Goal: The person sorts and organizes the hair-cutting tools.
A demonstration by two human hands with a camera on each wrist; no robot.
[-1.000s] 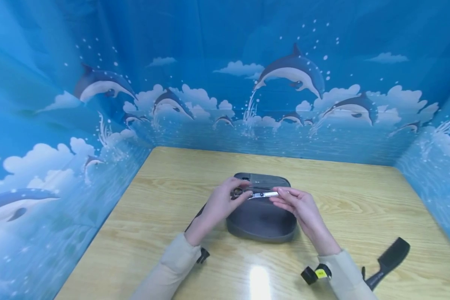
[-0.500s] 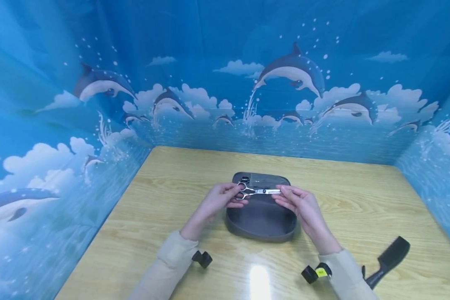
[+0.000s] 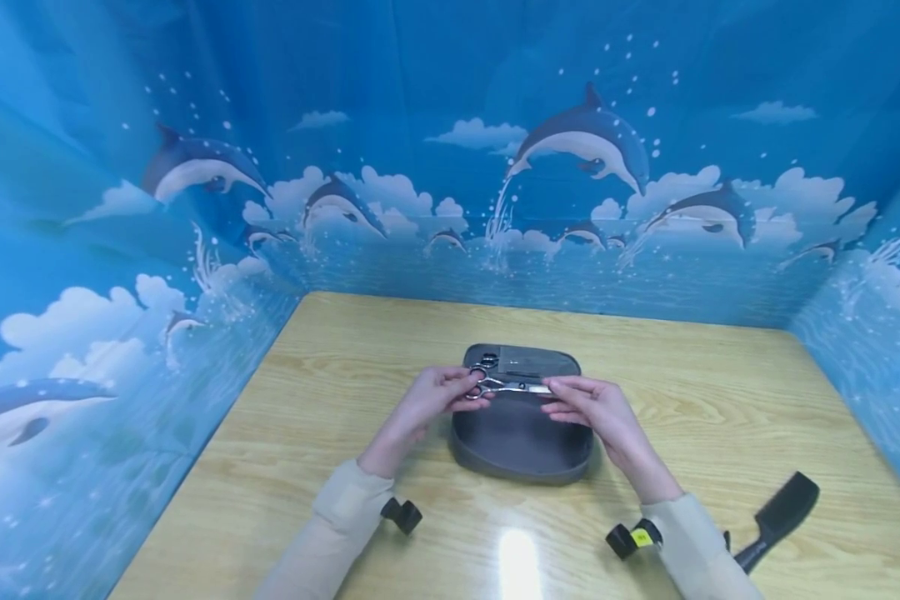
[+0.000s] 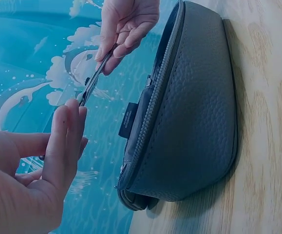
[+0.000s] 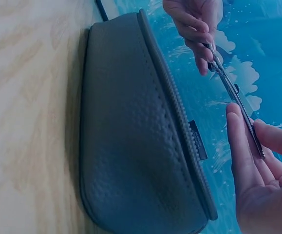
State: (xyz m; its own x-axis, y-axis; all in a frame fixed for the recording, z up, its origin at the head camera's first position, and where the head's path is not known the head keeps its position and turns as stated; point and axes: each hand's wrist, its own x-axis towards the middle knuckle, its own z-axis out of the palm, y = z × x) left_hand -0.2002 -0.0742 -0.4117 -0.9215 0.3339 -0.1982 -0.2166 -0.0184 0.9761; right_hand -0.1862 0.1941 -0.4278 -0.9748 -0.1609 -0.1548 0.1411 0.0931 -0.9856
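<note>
A pair of silver scissors (image 3: 508,386) is held level above the open grey zip case (image 3: 521,442). At the finger rings, my left hand (image 3: 437,395) pinches the handles between thumb and fingers. My right hand (image 3: 598,410) pinches the blade end, covering the tips. A toothed edge shows on the scissors (image 5: 248,117) in the right wrist view, which suggests thinning scissors. The case (image 4: 194,97) stands on the table beneath both hands, its zip undone and a small dark tag at the rim.
Inside the case's raised lid is a grey pocket (image 3: 536,361), with small metal rings (image 3: 488,359) beside it. A black comb (image 3: 783,512) lies at the right on the wooden table (image 3: 345,358). Dolphin-print curtains (image 3: 420,125) enclose the back and sides.
My left hand has turned and now grips the scissors by the rings, which it was partly covering earlier. Both hands have since shifted slightly left with the scissors.
</note>
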